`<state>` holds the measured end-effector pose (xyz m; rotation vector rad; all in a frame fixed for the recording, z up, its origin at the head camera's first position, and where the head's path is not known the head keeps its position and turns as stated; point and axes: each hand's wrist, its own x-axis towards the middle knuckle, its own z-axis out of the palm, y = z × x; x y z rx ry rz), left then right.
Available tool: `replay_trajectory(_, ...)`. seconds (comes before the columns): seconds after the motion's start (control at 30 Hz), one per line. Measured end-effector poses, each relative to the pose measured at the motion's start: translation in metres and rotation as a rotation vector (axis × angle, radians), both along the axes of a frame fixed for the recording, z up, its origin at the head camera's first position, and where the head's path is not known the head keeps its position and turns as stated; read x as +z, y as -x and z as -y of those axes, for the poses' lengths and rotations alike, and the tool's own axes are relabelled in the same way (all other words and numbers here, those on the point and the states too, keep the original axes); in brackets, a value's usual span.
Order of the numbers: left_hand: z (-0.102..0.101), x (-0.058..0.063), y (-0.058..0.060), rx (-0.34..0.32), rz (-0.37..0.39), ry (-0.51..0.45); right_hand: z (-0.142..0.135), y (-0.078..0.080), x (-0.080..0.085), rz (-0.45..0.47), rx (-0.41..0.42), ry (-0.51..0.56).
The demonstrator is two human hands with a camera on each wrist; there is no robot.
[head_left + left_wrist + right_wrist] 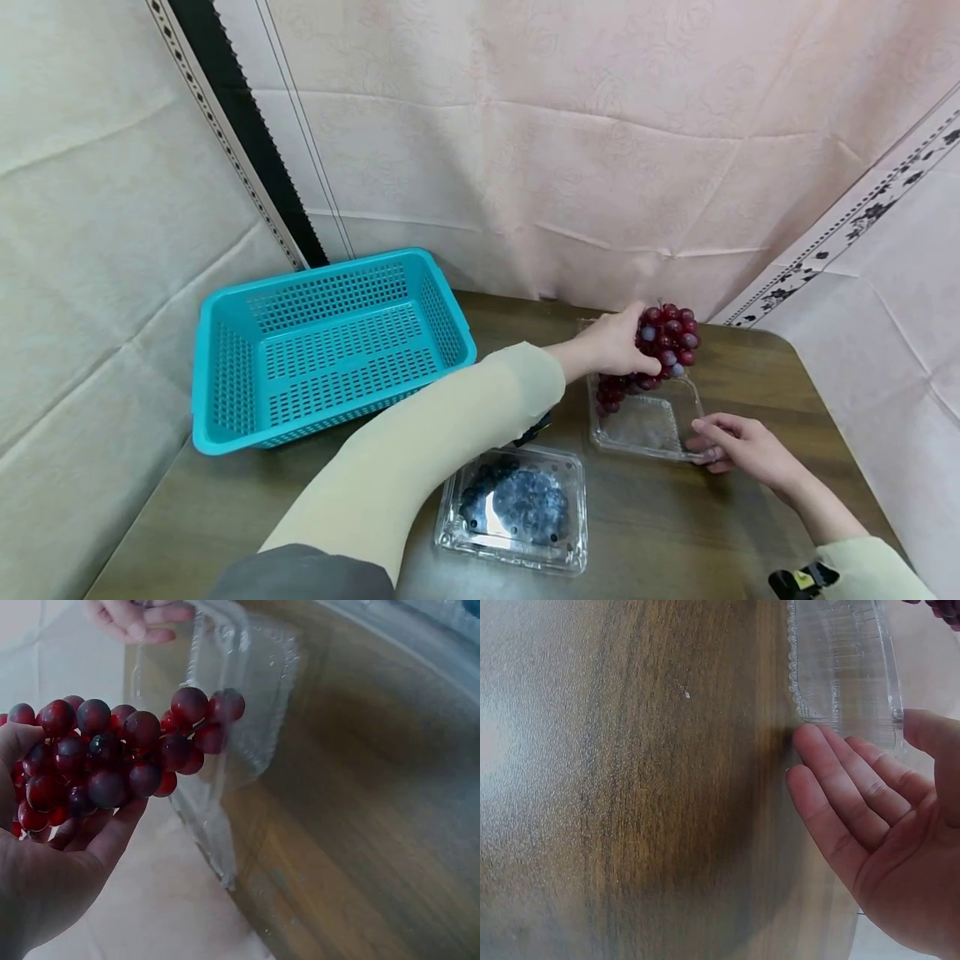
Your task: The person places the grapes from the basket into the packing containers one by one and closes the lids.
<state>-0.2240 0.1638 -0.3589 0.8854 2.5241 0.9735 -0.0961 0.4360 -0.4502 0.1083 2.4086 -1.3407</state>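
Two hands work over a clear tray (pixel 637 425) at the far right of the brown table (pixel 637 533). The left hand (pixel 615 343) grips a bunch of red grapes (pixel 667 337) from the left; its thumb is on the near side of the bunch and its fingers curl round the fruit, partly hidden by it. The grapes are over the far part of the tray, the fuller end to the right of the hand and a thinner end hanging down to the left, by the tray's left wall. Whether the lowest grapes touch the tray, I cannot tell.

The right hand (pixel 738 450) pinches the tray's near right corner, thumb on the rim and fingers against the outer side. Those fingers are fairly straight, their tips slightly apart.

Nearer than the tray and to its left lies a shut clear box (pixel 510 561), with dark round fruit (pixel 517 500) showing through the lid. At the far left is a blue basket (pixel 341 367), its sides and floor pierced with slots. The left sleeve (pixel 427 442), pale yellow, crosses between basket and box. A black strap (pixel 804 581) goes round the right sleeve (pixel 873 567) at the near right. Pale cloth (pixel 525 167) hangs behind the table.
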Motion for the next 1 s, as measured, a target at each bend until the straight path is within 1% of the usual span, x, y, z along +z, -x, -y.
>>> replay_trajectory(0.1, -0.002, -0.006, -0.003, -0.01, 0.028, 0.013, 0.0, 0.0, 0.0, -0.003, -0.002, 0.004)
replay_trajectory(0.17, -0.003, -0.01, -0.005, -0.016, 0.029, 0.033, 0.0, 0.0, 0.0, -0.005, -0.003, 0.005)
replay_trajectory(0.37, -0.004, -0.019, -0.01, -0.06, -0.02, 0.087, 0.0, -0.001, -0.002, -0.008, -0.004, -0.002)
replay_trajectory(0.47, -0.006, -0.02, -0.013, -0.075, -0.028, 0.097, 0.001, -0.001, -0.002, -0.014, -0.01, -0.001)
replay_trajectory(0.53, -0.008, -0.02, -0.015, -0.074, -0.029, 0.113, 0.001, -0.001, -0.003, -0.022, -0.005, 0.0)
replay_trajectory(0.67, -0.012, -0.021, -0.019, -0.057, -0.032, 0.151, 0.001, -0.002, -0.004, -0.025, -0.021, 0.01)
replay_trajectory(0.87, -0.019, -0.029, -0.025, -0.031, -0.035, 0.191, 0.002, -0.003, -0.005, -0.034, -0.041, 0.021)
replay_trajectory(1.0, -0.022, -0.033, -0.028, -0.03, -0.027, 0.214, 0.005, -0.003, -0.004, -0.049, -0.052, 0.009)
